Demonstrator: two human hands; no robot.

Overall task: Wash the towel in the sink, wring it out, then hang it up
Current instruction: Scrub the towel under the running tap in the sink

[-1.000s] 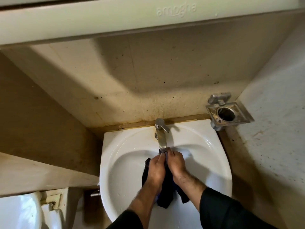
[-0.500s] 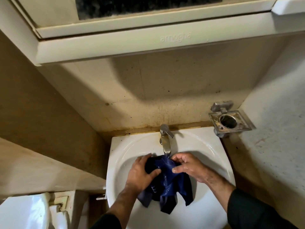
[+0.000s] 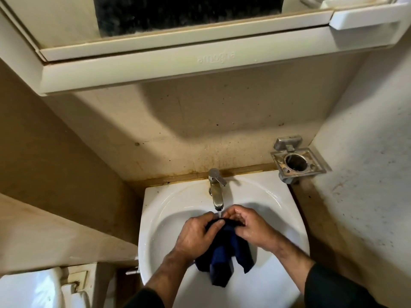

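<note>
A dark blue towel [image 3: 224, 256] hangs bunched over the white sink [image 3: 160, 218], its top just under the spout of the metal tap [image 3: 216, 192]. My left hand [image 3: 195, 236] grips the towel's upper left part, thumb across the cloth. My right hand [image 3: 251, 227] pinches the upper right part with curled fingers. Both hands are close together below the spout. The towel's lower ends dangle into the basin. Whether water runs from the tap is hard to tell.
A metal holder [image 3: 297, 163] is fixed on the wall right of the sink. A cream cabinet with a mirror [image 3: 178, 52] juts out overhead. A white toilet tank [image 3: 29, 290] stands at the lower left. Walls close in on both sides.
My hands spread the towel apart half a second ago and have now drawn together again, bunching it under the spout. The camera has tilted up, showing more of the cabinet.
</note>
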